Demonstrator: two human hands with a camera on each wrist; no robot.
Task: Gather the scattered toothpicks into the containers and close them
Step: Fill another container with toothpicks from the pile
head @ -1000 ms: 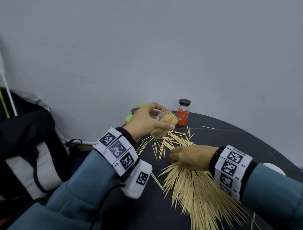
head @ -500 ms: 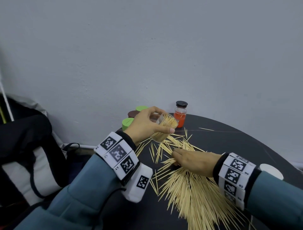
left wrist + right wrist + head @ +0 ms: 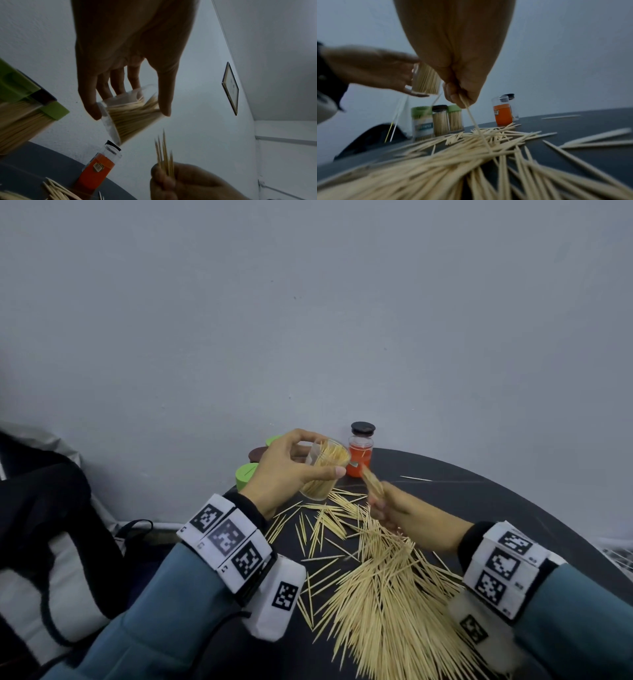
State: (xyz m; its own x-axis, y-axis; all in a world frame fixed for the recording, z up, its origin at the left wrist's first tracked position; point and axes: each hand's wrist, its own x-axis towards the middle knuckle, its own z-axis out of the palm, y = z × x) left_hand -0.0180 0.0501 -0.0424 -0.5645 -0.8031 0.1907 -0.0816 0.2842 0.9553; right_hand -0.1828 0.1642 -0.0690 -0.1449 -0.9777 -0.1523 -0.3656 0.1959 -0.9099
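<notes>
My left hand (image 3: pixel 291 470) grips a clear open container (image 3: pixel 325 467) partly filled with toothpicks, tilted above the table's far left; the left wrist view shows the container (image 3: pixel 132 112) between thumb and fingers. My right hand (image 3: pixel 400 508) pinches a small bunch of toothpicks (image 3: pixel 373 484), raised just right of the container's mouth; the bunch (image 3: pixel 164 151) points up below the container. One held toothpick (image 3: pixel 474 121) trails down to the heap. A big heap of loose toothpicks (image 3: pixel 383 587) spreads across the black table (image 3: pixel 513 508).
An orange jar with a black lid (image 3: pixel 359 453) stands behind the container. Two green-lidded containers (image 3: pixel 421 121) and a dark-lidded one (image 3: pixel 440 120), all filled with toothpicks, stand at the table's far left edge. A black bag (image 3: pixel 51 525) lies left of the table.
My right hand has lifted off the heap with a bunch of toothpicks and moved up toward the container. The left hand has stayed holding the container.
</notes>
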